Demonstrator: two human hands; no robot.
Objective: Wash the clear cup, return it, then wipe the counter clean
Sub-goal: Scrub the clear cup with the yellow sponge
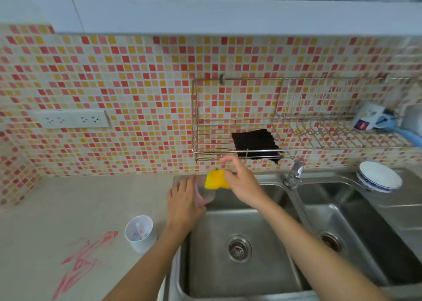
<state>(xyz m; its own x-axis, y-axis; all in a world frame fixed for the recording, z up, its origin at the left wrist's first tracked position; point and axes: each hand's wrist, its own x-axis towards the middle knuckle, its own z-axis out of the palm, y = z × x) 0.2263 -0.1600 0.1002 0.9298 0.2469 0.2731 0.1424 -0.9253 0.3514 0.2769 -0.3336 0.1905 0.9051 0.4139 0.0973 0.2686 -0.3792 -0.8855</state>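
Hands first: your left hand (pixel 185 200) wraps around a clear cup (pixel 204 192), fingers closed over its side, holding it tilted with the mouth turned toward your right; the cup hangs over the back left corner of the left sink basin (pixel 242 275). Your right hand (pixel 239 179) pinches a yellow sponge (pixel 215 179) between thumb and fingers, and the sponge sits just above the cup's rim, close beside your left fingertips; whether sponge and cup touch cannot be told. Directly above your right hand, on the tiled wall, a wire rack (pixel 301 150) carries a black cloth (pixel 255 144) whose lower edge droops toward your knuckles. Farther along the rack, well to the right of both grips, a printed mug (pixel 367 118) lies tipped on its side with something blue (pixel 408 136) next to it. Just right of your right wrist stands the faucet (pixel 294 175), on the divider between the two basins. Beyond the faucet, a stack of white bowls (pixel 379 176) rests on the rim behind the right basin (pixel 356 255). Below and left of your left forearm, a white cup (pixel 140 233) stands upright on the counter (pixel 91 193), with small items inside too blurred to name. Left of that cup, red scribble marks (pixel 80 262) cover the counter surface. Well left of your left hand, a double wall socket (pixel 73 119) is set into the tiles.
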